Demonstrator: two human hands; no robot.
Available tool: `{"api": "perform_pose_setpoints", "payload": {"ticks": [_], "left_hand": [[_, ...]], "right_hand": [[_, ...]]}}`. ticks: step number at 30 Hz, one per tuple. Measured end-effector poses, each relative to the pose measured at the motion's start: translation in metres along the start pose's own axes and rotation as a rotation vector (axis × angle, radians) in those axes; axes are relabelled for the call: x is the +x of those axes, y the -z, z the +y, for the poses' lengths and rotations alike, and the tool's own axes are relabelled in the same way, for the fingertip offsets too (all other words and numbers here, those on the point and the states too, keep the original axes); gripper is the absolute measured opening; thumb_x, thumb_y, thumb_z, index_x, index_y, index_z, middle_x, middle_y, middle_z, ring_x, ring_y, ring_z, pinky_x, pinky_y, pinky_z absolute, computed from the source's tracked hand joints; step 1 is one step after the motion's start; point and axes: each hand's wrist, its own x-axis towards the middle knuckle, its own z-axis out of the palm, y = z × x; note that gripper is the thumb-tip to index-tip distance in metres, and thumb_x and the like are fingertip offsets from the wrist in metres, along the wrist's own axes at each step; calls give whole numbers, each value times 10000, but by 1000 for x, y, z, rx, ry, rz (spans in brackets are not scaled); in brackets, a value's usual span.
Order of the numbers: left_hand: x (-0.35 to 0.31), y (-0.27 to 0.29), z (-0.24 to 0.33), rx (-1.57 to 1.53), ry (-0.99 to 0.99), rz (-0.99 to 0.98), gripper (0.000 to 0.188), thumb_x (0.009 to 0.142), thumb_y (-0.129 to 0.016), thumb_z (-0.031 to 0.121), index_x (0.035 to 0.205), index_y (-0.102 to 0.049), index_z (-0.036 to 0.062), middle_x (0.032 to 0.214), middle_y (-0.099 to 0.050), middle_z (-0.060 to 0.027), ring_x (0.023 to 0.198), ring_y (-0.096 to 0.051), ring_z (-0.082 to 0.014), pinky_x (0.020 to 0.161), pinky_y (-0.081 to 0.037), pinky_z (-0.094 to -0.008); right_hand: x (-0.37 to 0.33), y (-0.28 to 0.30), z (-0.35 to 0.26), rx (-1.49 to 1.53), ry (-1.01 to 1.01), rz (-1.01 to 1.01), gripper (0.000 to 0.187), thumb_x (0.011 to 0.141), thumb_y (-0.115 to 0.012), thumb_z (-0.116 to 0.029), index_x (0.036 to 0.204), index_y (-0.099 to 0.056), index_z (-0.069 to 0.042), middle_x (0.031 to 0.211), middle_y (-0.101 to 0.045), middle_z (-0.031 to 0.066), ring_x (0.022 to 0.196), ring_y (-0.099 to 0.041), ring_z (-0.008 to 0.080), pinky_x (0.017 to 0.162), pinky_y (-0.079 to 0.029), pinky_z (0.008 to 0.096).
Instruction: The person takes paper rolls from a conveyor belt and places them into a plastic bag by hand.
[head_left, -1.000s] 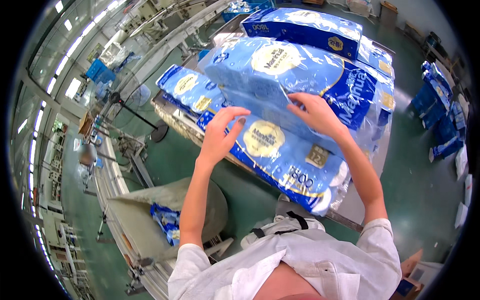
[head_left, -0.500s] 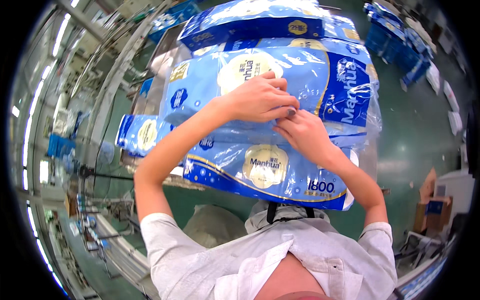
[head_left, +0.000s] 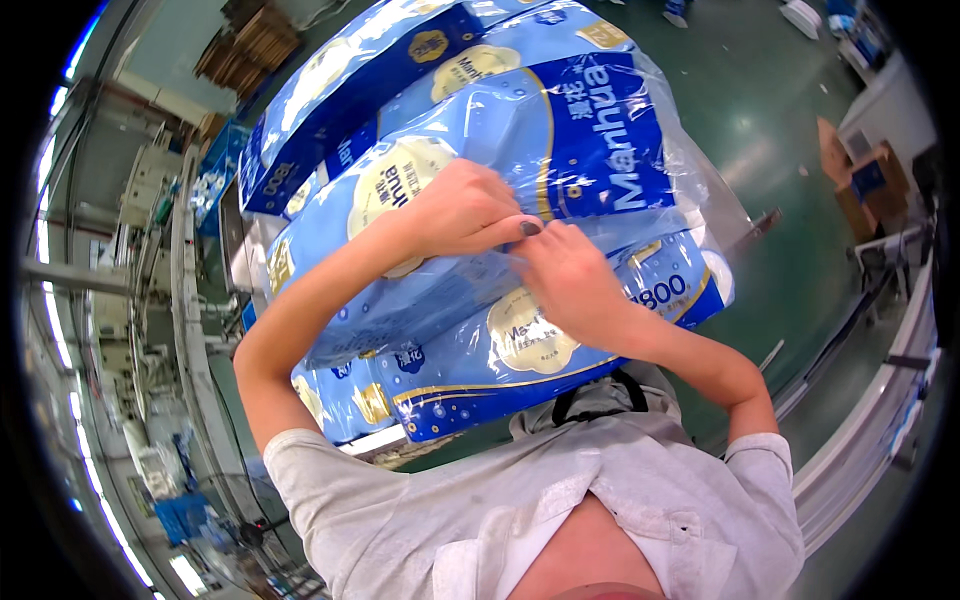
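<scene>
A big light-blue plastic-wrapped pack (head_left: 420, 110) with a dark-blue end panel lies in front of me, its film wrinkled and shiny. My left hand (head_left: 465, 212) rests on it, fingers curled and thumb pressed at its near edge. Right beside it, almost touching, my right hand (head_left: 572, 275) has its fingers pinched together at the same edge. Both seem to grip the pack's plastic film, though the fingertips partly hide it. Nearer my body lies another blue pack (head_left: 455, 390) with a cream flower-shaped label; a white roll end (head_left: 717, 272) shows at its right.
Another blue pack (head_left: 300, 110) stands at the far side of the pile. A smaller blue pack (head_left: 345, 405) sits at the near left. Cardboard boxes (head_left: 870, 190) stand at the right on green floor (head_left: 745, 110). Machinery (head_left: 150, 200) runs along the left.
My view has turned, so the packs appear tilted and shifted left. Both hands stay together at the big pack's edge, with its film bunched higher near my left hand.
</scene>
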Motion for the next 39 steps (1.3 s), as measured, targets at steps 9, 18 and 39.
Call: {"api": "perform_pose_setpoints", "payload": {"ticks": [9,18,39], "left_hand": [[-21,88,-50,722,-56,220,187,904,-619,144,726,-672,123,641,-643,-37,588,-630,-244,579,-524,-335],[-94,121,-177,1293,271,551,140,992,-612,139,949,-555,18,600,-480,-119,529,-501,-305,508,-345,-469],[33,64,-126,422,801,328,482,1025,-532,473,867,-746,71,771,-713,-70,675,-678,-201,626,-504,-272]], "right_hand": [[-31,-8,8,-14,404,-438,156,836,-667,-232,870,-612,-90,675,-642,77,635,-675,266,562,-535,409],[-112,-7,31,125,220,-742,151,885,-595,-204,874,-662,-69,764,-691,115,736,-701,294,642,-532,416],[-48,43,-6,68,184,-605,723,708,-807,-188,1386,-555,-153,1489,-448,176,1356,-468,366,1021,-479,432]]}}
